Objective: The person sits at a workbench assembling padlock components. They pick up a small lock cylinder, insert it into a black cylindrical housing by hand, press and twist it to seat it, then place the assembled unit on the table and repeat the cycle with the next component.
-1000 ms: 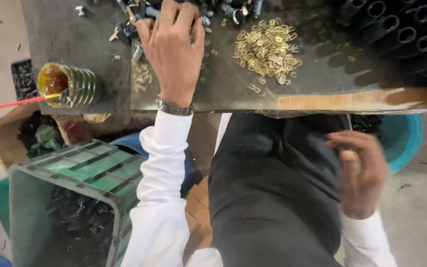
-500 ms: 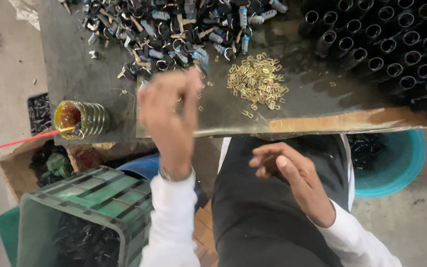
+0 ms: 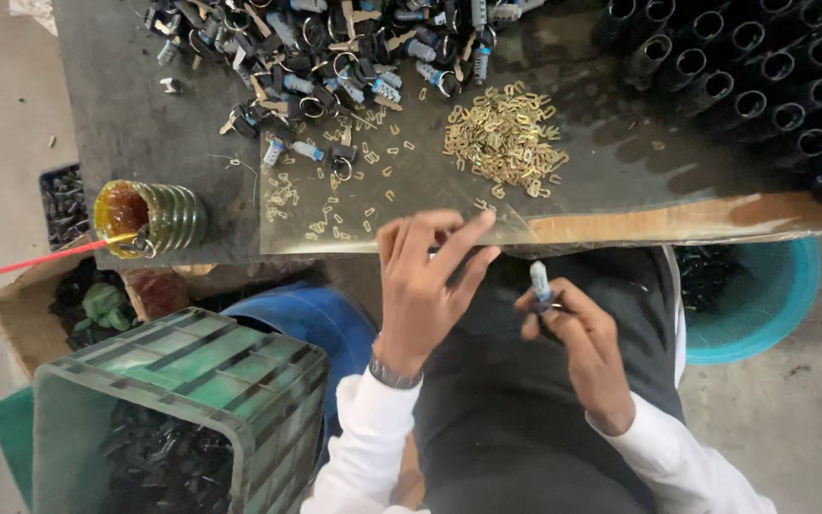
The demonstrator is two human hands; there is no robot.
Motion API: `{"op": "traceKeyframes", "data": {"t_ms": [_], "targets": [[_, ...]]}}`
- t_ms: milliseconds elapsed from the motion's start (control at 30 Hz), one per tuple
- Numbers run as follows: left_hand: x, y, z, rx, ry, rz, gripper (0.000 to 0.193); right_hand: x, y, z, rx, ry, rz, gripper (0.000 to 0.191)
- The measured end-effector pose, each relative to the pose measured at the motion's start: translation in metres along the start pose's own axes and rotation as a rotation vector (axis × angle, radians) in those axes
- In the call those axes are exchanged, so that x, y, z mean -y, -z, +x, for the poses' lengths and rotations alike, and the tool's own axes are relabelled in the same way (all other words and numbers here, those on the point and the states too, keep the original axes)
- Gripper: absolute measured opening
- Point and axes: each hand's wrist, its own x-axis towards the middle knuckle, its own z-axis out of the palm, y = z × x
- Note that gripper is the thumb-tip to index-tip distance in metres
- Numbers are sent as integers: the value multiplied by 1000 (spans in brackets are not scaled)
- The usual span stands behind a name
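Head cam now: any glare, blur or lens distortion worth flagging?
Head view: glare streaks across the shiny sheet on the bench, washing out its near edge; the brass clips stay sharp; the left hand shows slight blur at the fingertips; the right hand holding a small pale cylinder is fairly crisp; the black tubes sit in deep shadow; edges bow mildly from the wide lens.

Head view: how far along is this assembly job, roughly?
Done: hard to count; black parts fill the green crate at lower left, but whether they are finished cannot be told. In hand: the right hand holds a small cylinder with a pale tip; the left hand hovers at the table edge, fingers spread. Left: a pile of brass clips, a heap of mixed small parts and rows of black tubes.
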Motion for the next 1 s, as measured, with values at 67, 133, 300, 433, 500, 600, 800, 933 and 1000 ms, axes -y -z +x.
{"op": "traceKeyframes", "data": {"t_ms": [67,133,300,433,500,600,800,933,1000], "targets": [[7,-6,4,56,-36,100,40,0,6,-2,-27,30,28,31],[9,-9,4,69,-89,99,39,-2,13,-3,-15,22,46,34],[7,-11,-11,-21,-129,35,26,-8,19,-6,-24,0,216,27],[-4,-17,-31,-85,191,-503,15,1,13,-7,-59,-49,159,25],[-11,-21,-40,-50,423,-852,12,9,10,-6,-51,-83,212,27],[-18,-30,-48,37,673,-1216,10,17,8,-3,-39,-131,281,29],[-21,-37,-42,133,712,-1252,12,10,16,-4,-30,-174,338,39],[-29,-34,-37,112,603,-1066,17,3,18,-6,-46,-175,311,43],[-31,-34,-37,121,591,-976,18,3,17,-7,-45,-161,301,43]]}}
